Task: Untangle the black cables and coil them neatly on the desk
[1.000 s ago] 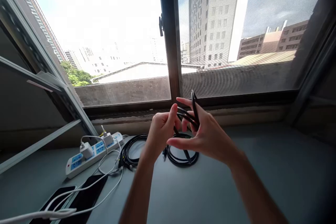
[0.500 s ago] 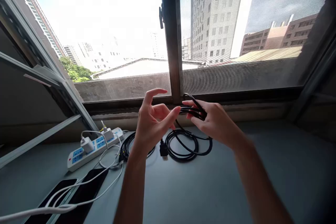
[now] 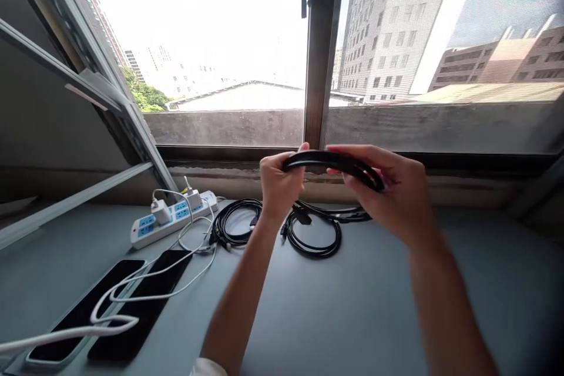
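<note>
Since the frame half a second ago, the left hand (image 3: pixel 282 182) has gone from spread fingers beside the loops to a grip around the left end of the coiled black cable (image 3: pixel 332 160). The view has swung too, so the dark window frame (image 3: pixel 319 70) stands further right. The right hand (image 3: pixel 392 188) grips the coil's other end, fingers over the top and thumb beneath. The coil is held in the air, seen nearly edge-on, with the far edge of the grey surface (image 3: pixel 335 311) behind it. Below, near that far edge, lies a second black cable coil (image 3: pixel 312 254), a black connector (image 3: pixel 302 215) by its far side; dark strands stretch right from there, and I cannot tell whether they join the held coil. A third black cable coil (image 3: pixel 219 226) lies just left of it, partly behind the left forearm. Toward the surface's far left corner, a white power strip (image 3: pixel 180 210) sits at a slant with two white chargers (image 3: pixel 161 211) plugged in. White cables (image 3: pixel 53 336) cross two dark-screened phones, the left one (image 3: pixel 106 284) and the right one (image 3: pixel 121 348), side by side toward the near left corner
</note>
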A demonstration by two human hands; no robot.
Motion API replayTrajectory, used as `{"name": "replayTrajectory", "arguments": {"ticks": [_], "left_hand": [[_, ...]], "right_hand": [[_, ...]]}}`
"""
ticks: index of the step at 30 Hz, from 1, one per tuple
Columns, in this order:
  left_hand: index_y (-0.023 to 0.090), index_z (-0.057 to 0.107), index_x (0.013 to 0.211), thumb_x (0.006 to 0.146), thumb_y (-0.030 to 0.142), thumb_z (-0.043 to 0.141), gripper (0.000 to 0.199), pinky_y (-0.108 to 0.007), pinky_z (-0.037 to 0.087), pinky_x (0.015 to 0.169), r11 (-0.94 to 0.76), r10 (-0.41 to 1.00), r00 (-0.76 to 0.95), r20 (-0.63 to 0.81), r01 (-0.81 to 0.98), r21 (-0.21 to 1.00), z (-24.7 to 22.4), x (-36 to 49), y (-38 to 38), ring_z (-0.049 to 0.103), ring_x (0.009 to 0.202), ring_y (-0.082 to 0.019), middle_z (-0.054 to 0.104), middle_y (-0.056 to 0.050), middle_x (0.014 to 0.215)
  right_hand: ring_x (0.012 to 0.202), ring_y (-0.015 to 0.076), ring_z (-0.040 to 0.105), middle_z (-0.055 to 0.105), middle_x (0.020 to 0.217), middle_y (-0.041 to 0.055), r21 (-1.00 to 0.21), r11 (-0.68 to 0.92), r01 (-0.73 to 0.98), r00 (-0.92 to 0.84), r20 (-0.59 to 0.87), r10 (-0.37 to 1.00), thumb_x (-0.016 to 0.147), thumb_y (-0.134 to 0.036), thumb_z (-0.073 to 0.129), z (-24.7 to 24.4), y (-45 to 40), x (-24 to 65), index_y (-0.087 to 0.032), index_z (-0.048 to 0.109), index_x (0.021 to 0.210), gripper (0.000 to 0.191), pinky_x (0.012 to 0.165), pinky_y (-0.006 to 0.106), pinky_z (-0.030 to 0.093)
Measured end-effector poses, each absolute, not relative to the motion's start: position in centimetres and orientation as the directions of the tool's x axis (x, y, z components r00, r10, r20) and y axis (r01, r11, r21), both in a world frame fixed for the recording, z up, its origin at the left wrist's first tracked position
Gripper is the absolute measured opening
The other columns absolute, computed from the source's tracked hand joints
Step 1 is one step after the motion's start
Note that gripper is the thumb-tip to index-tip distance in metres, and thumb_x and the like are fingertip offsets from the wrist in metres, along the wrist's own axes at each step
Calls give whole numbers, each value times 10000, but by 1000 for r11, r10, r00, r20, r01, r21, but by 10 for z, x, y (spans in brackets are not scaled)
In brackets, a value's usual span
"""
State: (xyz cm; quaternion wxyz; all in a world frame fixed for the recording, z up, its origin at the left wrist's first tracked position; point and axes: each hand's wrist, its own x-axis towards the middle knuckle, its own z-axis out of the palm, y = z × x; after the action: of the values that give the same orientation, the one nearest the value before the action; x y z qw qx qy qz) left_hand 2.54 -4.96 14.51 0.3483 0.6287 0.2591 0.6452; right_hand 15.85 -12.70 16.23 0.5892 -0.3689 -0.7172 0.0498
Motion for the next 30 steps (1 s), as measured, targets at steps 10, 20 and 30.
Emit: {"name": "replayTrajectory", "arguments": {"ticks": [10, 20, 30], "left_hand": [[173, 241, 389, 723, 170, 560, 463, -170, 157, 281, -295, 895, 106, 434, -589, 752, 158, 19, -63, 158, 271, -19, 205, 86, 323], [175, 405, 439, 678, 271, 601, 324, -189, 288, 294, -566, 822, 67, 565, -2, 824, 152, 11, -51, 323, 267, -58, 324, 73, 356], [175, 418, 457, 611, 268, 627, 275, -191, 131, 306, -493, 867, -123, 484, -61, 868, 154, -1, -40, 204, 314, -32, 283, 87, 366]], "right_hand": [[340, 143, 448, 465, 461, -10, -619, 773, 142, 281, 774, 568, 879, -375, 607, 145, -109, 147, -188, 514, 528, 408, 341, 217, 376], [362, 130, 455, 476, 449, -37, -595, 683, 423, 159, 791, 591, 807, -263, 513, 145, -103, 159, -159, 560, 590, 245, 360, 185, 333], [750, 226, 612, 638, 851, -8, -548, 479, 685, 157, 754, 638, 820, -159, 726, 138, -101, 167, -172, 663, 1082, 270, 617, 244, 521]]}}
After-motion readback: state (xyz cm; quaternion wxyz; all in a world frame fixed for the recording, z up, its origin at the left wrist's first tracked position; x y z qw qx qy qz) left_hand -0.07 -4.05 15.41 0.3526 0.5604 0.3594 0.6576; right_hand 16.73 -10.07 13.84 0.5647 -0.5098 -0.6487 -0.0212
